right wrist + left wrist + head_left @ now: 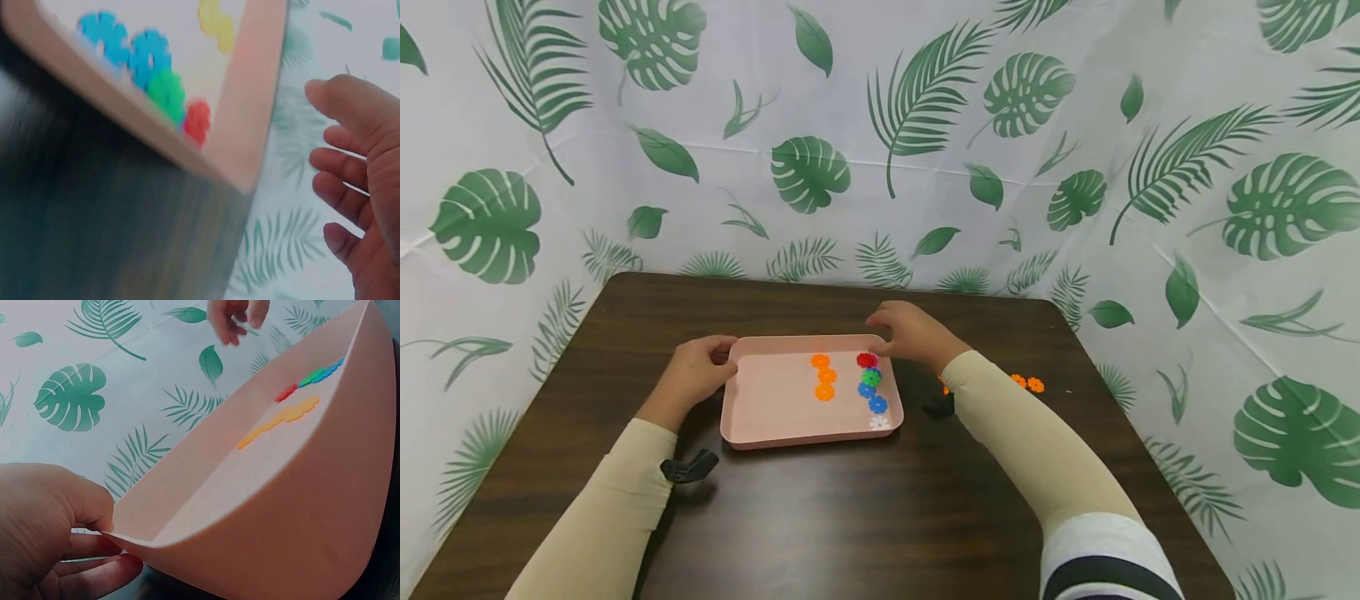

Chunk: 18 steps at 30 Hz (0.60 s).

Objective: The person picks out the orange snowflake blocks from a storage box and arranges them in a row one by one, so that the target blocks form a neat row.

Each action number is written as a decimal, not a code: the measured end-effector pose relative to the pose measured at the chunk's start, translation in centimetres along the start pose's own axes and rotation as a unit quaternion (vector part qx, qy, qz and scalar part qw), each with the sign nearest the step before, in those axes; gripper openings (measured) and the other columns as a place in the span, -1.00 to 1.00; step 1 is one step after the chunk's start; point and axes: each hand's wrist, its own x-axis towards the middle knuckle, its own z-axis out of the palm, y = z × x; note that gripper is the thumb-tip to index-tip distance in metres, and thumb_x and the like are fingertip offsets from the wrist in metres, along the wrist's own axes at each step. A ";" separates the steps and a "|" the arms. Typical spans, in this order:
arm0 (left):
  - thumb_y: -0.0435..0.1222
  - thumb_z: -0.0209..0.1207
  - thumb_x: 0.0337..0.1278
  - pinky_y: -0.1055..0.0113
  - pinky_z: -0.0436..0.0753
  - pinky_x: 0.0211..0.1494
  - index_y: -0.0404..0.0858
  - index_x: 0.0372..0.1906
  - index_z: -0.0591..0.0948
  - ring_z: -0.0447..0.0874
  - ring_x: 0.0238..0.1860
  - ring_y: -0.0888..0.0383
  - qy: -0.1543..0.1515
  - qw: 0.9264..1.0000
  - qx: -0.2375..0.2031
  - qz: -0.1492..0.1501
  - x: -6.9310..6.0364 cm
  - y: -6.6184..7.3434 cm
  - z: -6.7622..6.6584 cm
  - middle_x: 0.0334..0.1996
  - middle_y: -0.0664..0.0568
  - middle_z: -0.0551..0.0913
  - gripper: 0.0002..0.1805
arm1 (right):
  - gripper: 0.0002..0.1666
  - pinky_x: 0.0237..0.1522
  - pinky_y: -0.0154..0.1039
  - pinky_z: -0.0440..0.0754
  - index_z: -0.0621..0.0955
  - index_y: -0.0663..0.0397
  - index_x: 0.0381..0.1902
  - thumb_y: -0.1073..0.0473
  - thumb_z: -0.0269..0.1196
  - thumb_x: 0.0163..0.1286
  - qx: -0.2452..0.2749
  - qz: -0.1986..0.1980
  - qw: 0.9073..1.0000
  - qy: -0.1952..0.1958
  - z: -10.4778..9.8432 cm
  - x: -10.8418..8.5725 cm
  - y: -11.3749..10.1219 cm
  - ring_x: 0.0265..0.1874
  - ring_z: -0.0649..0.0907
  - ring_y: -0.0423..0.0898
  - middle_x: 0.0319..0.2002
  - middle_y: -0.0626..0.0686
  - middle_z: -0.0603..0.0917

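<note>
A shallow pink tray (775,396) lies on the table. My left hand (698,372) pinches its rim at the far left corner, thumb above and fingers below in the left wrist view (69,531). Inside the tray are orange flower-shaped discs (826,376) in a row. Along its right side lie a red disc (867,360), a green disc (871,378), several blue discs (877,404) and a white disc (879,423). My right hand (916,335) is by the far right corner, apart from the tray in the right wrist view, fingers loosely bent and holding nothing (359,162).
More orange discs (1035,385) lie on the dark wooden table (820,525) right of the tray, partly hidden by my right forearm. A leaf-printed cloth (737,192) hangs behind the table and along its sides. Each wrist carries a black camera mount (689,467).
</note>
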 end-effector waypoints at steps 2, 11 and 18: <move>-0.27 0.16 0.25 -0.14 0.65 0.15 -0.43 0.34 0.53 0.66 0.10 -0.23 0.002 1.000 -0.003 -0.001 0.1 -0.1 0.0 0.12 -0.32 0.68 -0.42 | -0.51 0.19 -0.10 0.63 0.73 0.11 0.14 0.01 0.46 0.32 0.002 -0.009 1.000 -0.011 0.6 0.9 -0.9 -0.01 0.64 0.01 -0.03 0.04 0.69; -0.28 0.15 0.25 -0.13 0.67 0.15 -0.42 0.36 0.51 0.66 0.12 -0.23 -0.001 1.000 -0.001 -0.013 0.2 0.0 0.1 0.14 -0.34 0.66 -0.41 | -0.60 0.07 -0.18 0.65 0.73 0.07 0.13 0.07 0.41 0.39 0.045 -0.006 0.996 -0.081 3.2 3.6 -3.5 -0.16 0.61 -0.08 -0.13 -0.02 0.67; -0.29 0.18 0.23 -0.11 0.68 0.14 -0.42 0.35 0.53 0.66 0.11 -0.23 0.000 1.000 -0.010 -0.014 0.1 0.0 0.1 0.13 -0.33 0.67 -0.42 | -0.60 0.03 -0.20 0.65 0.68 -0.04 0.23 0.18 0.32 0.45 0.038 -0.014 0.993 -0.111 4.6 5.0 -4.8 -0.18 0.61 -0.08 -0.11 -0.04 0.71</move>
